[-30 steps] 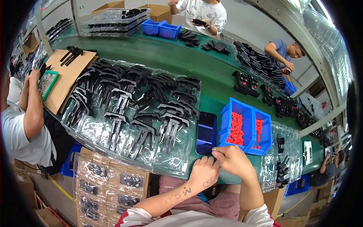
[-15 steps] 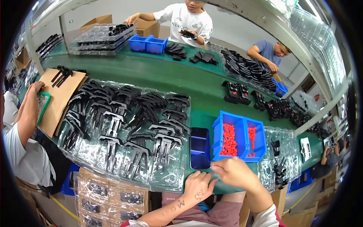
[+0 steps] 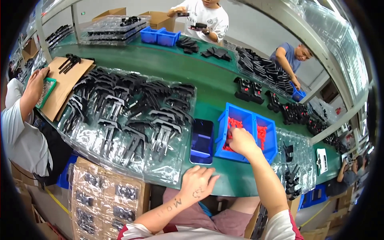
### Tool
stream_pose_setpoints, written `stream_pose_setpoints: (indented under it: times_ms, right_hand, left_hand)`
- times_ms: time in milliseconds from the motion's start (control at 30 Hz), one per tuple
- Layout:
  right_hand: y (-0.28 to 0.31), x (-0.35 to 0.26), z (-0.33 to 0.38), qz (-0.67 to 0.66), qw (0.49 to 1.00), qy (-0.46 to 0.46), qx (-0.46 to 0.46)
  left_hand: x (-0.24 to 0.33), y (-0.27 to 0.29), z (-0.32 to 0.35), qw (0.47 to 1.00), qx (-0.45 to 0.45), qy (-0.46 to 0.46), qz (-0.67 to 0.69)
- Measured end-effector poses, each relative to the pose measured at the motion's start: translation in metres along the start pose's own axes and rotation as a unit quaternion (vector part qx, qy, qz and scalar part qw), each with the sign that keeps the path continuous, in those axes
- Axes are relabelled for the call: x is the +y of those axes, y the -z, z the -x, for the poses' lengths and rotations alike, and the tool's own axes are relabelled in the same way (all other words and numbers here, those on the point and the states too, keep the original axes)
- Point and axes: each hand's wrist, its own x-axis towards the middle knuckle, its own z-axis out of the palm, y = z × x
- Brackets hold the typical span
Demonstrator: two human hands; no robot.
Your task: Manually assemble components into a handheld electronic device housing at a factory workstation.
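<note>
- the right hand [image 3: 240,141] reached into the left compartment of the blue bin [image 3: 245,134] at centre right of the frame, fingers curled down among the small red parts [image 3: 233,125]; whether it had pinched 1 could not be told, since the knuckles hid the fingertips.
- the left hand [image 3: 197,183] lay flat and released on the near edge of the green worktop [image 3: 208,92], lower centre, fingers spread and holding nothing, seemingly as a brace while the other hand reached.
- the bin had 2 compartments, both with red parts, and stood tilted toward the person, which looked meant to keep the parts easy to reach.
- a dark phone [image 3: 202,141] lay flat just left of the bin, between it and the clear plastic trays [image 3: 132,120] of black moulded pieces that filled the centre left; it sat close to the bin wall, so little room was left on that side.
- the trays overhung the near edge of the worktop at lower left, above a cardboard box [image 3: 106,196] of bagged black items.
- right of the bin, more clear trays with a few black clips [image 3: 292,168] ran up to the worktop's edge, narrowing the right side too.
- the only open green strip near the hands was the band between the bin and the near edge, where the left hand rested.
- the upper middle of the worktop was bare green; other people's hands worked at the far left and top edges, well apart.
</note>
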Motion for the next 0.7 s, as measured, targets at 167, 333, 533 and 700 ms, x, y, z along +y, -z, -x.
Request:
stream_pose_setpoints:
  times_ms: [167, 333, 533, 700]
  right_hand:
    - [0.011, -0.001, 0.005, -0.024, 0.999, -0.017, 0.032]
    - [0.017, 0.019, 0.012, -0.114, 0.989, -0.004, 0.098]
    - [0.025, 0.018, 0.039, -0.203, 0.969, 0.019, 0.137]
    - [-0.006, 0.024, 0.112, -0.274, 0.948, -0.009, 0.163]
  left_hand:
    - [0.003, -0.005, -0.001, 1.000, 0.018, 0.011, -0.016]
    - [0.012, -0.006, 0.000, 0.999, -0.009, 0.023, -0.032]
    - [0.014, -0.009, 0.003, 0.997, -0.008, 0.015, -0.071]
    - [0.012, -0.019, 0.004, 0.995, 0.043, -0.003, -0.091]
